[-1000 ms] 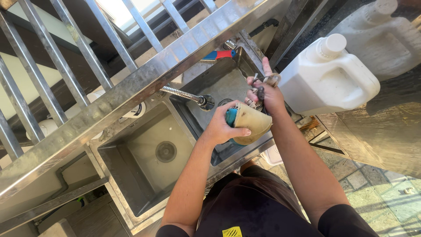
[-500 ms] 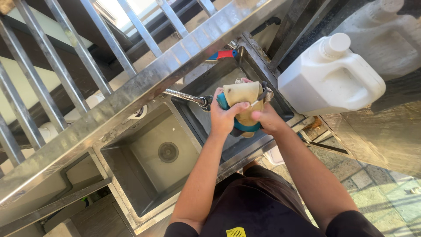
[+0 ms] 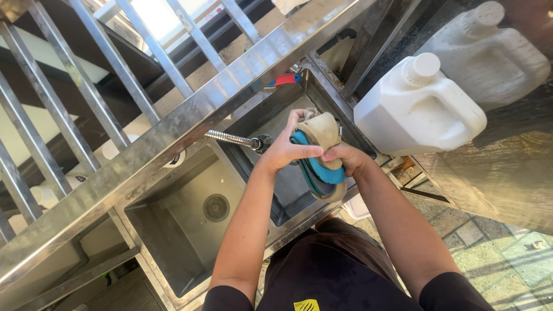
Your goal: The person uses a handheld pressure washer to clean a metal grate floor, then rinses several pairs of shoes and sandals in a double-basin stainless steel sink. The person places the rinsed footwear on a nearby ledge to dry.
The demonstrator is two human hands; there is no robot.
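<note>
Both my hands hold a shoe [image 3: 322, 155] with a beige upper and a blue-green sole over the right basin of a steel sink [image 3: 173, 242]. My left hand [image 3: 285, 151] grips its upper side, fingers across the beige part. My right hand [image 3: 344, 160] holds the other edge from the right. The sole faces me. A flexible metal faucet hose [image 3: 236, 139] ends just left of my left hand.
A white plastic jug [image 3: 417, 106] stands on the counter to the right, with a second one [image 3: 489, 52] behind it. The left basin has a round drain [image 3: 216, 207]. A steel rail [image 3: 190, 121] and window bars run across the top left. A red-and-blue tool [image 3: 282, 82] lies at the sink's far edge.
The shoe has been turned in my hands from side-on to sole facing me, and both hands have closed around it above the right basin.
</note>
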